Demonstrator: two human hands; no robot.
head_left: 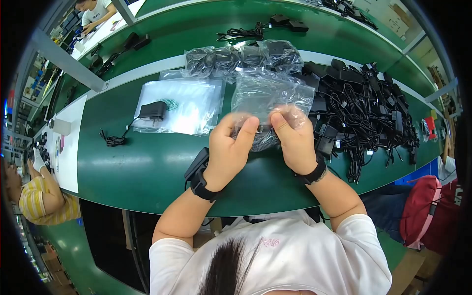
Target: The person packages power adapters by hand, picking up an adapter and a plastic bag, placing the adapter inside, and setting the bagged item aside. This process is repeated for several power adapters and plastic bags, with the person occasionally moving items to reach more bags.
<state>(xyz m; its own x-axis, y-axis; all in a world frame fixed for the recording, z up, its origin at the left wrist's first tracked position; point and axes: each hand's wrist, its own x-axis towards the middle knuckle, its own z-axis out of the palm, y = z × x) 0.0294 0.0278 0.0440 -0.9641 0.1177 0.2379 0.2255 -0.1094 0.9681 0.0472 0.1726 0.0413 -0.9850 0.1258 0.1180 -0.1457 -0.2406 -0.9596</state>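
Observation:
Both my hands hold a clear plastic bag (pixel 270 91) by its near end, thumbs on top. My left hand (pixel 230 142) is closed on the left side of the bag, and my right hand (pixel 298 140) pinches the right side. Black coiled cable (pixel 265 139) shows under the plastic between my hands. Left of them lies a stack of flat clear bags (pixel 196 101), with a black power adapter (pixel 153 110) and green bands (pixel 170 104) on top. The adapter's cable ends in a tied coil (pixel 115 141) on the green table (pixel 132 172).
A large pile of black adapters and cables (pixel 364 108) covers the table's right side. Bagged adapters (pixel 241 56) line the back edge; loose ones (pixel 290 23) lie on the green surface beyond. A person in yellow stripes (pixel 46 199) sits left; another (pixel 96 12) works far left.

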